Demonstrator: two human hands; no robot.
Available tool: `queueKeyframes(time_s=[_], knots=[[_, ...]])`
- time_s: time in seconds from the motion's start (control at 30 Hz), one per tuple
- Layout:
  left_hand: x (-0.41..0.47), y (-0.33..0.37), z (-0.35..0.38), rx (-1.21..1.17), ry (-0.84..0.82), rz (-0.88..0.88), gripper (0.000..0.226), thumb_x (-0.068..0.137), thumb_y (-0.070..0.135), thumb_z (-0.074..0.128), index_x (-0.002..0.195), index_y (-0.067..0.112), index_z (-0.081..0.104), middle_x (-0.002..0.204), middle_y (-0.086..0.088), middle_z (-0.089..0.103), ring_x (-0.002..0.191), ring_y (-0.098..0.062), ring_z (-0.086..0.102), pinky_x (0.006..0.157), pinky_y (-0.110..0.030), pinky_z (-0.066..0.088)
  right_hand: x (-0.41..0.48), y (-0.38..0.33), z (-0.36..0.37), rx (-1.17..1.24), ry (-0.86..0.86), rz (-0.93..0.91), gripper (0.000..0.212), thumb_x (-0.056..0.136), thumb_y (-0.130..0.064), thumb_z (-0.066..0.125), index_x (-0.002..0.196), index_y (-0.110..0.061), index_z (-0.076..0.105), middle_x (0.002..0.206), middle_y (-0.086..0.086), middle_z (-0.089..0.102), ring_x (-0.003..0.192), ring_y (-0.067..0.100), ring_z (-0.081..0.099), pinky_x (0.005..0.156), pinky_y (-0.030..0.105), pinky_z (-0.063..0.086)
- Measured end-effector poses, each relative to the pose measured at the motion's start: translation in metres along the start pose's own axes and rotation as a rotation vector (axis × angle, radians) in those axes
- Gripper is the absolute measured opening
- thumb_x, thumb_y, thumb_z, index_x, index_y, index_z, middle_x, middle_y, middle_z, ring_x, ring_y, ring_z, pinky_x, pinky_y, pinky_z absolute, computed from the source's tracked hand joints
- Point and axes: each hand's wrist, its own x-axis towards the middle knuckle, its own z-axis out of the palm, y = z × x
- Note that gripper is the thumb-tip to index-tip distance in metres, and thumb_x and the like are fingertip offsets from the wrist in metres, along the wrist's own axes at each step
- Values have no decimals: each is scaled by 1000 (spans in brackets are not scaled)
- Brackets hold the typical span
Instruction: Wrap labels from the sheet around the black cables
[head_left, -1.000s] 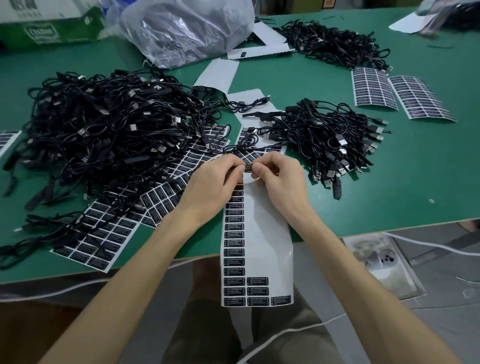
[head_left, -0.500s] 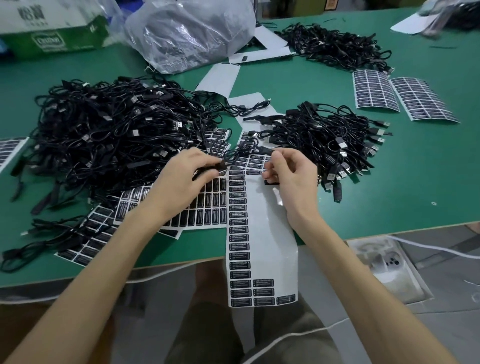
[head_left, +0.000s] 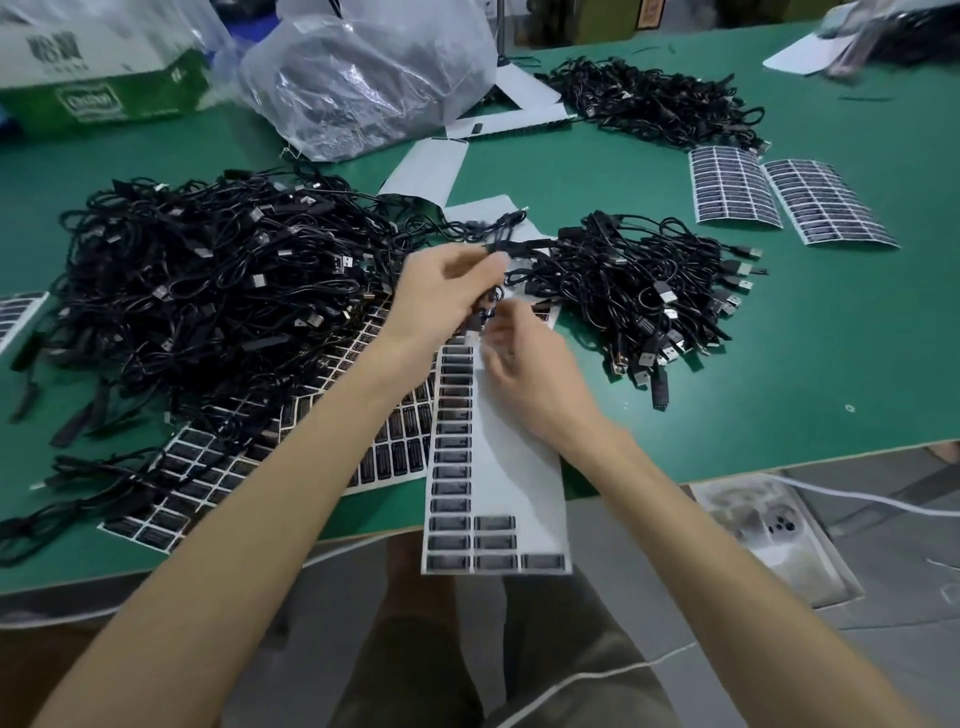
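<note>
Nearest the camera, two bare forearms reach up from the bottom edge over a lap that the frame cuts off. On the floor to the right, below the table edge, a clear tray (head_left: 769, 535) holds something too blurred to name.

The label sheet (head_left: 496, 467) hangs over the near edge of the green table (head_left: 810, 374). One column of dark labels runs down its left side and a few more sit along its bottom; the rest is bare white backing. Its top end is hidden under the hands.

The right hand (head_left: 535, 379) lies over the sheet's upper part, its fingertips smeared by motion blur. They may be pinching a label or the cable's end, but I cannot tell which, nor how far closed they are. Just above it, the left hand (head_left: 441, 296) has its fingers curled round a single black cable (head_left: 485, 306), held off the table and also blurred.

More label sheets (head_left: 395, 452) lie left of the hanging one, partly buried under the big cable pile (head_left: 208, 291). A smaller cable pile (head_left: 644, 296) sits just right of the hands. Another sheet (head_left: 15, 312) is cut off by the left edge.

Farther back lie a bare backing strip (head_left: 426, 166), two full label sheets (head_left: 732, 189) side by side and a third cable pile (head_left: 654, 104). Beyond them are a crumpled plastic bag (head_left: 363, 78) whose contents are unclear and a cardboard box (head_left: 98, 67), cropped at the top left.
</note>
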Motion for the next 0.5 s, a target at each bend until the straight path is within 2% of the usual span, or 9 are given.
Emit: queueKeyframes(time_s=[0.03, 0.13, 0.2, 0.27, 0.3, 0.37, 0.43, 0.5], knots=[[5, 4, 8, 43, -17, 23, 16, 96, 24, 74, 108, 13, 75, 94, -4, 77, 73, -4, 67, 64, -18, 53, 5, 1, -2, -66, -37, -19, 27, 101, -20, 57, 125, -13, 48, 115, 5, 66, 100, 26, 65, 88, 49, 56], [27, 21, 34, 206, -82, 62, 28, 95, 27, 76, 116, 8, 76, 96, -7, 78, 75, -15, 69, 73, -28, 58, 23, 3, -7, -275, -173, -20, 49, 105, -29, 52, 144, -3, 40, 142, 19, 51, 118, 34, 59, 90, 42, 52], [43, 32, 50, 346, -135, 72, 30, 95, 33, 75, 104, 4, 77, 81, -9, 75, 62, -14, 64, 65, -24, 53, 29, 4, -10, -375, -233, -21, 51, 107, -33, 45, 148, -3, 38, 149, 19, 43, 131, 38, 49, 99, 46, 48], [54, 42, 68, 467, -183, 81, 36, 95, 34, 75, 84, 3, 63, 72, -13, 67, 53, -13, 62, 59, -25, 49, 30, 4, -12, -391, -192, -45, 44, 108, -32, 42, 142, -3, 46, 143, 17, 48, 128, 38, 51, 93, 45, 50], [57, 44, 76, 491, -203, 74, 35, 95, 34, 75, 83, 7, 57, 72, -12, 69, 50, -12, 64, 57, -26, 51, 28, 4, -13, -366, -151, -34, 41, 109, -30, 40, 138, -3, 50, 139, 17, 51, 122, 38, 54, 84, 42, 50], [59, 46, 89, 482, -241, 20, 38, 95, 33, 75, 81, 8, 50, 71, -14, 74, 54, -16, 72, 56, -29, 58, 21, 4, -17, -356, -73, -39, 37, 109, -26, 40, 133, -3, 55, 133, 18, 54, 113, 38, 57, 72, 36, 40], [59, 44, 92, 466, -258, -14, 41, 98, 34, 71, 77, 8, 48, 65, -14, 74, 58, -22, 75, 50, -31, 60, 10, 4, -23, -380, -28, -108, 35, 108, -24, 45, 131, 0, 58, 129, 19, 56, 114, 38, 56, 71, 34, 36], [56, 44, 87, 474, -239, -28, 41, 104, 36, 62, 79, 4, 52, 68, -16, 75, 58, -24, 75, 47, -33, 59, -2, 3, -30, -374, 3, -235, 33, 107, -20, 51, 130, 2, 58, 127, 20, 59, 114, 38, 57, 74, 37, 40]])
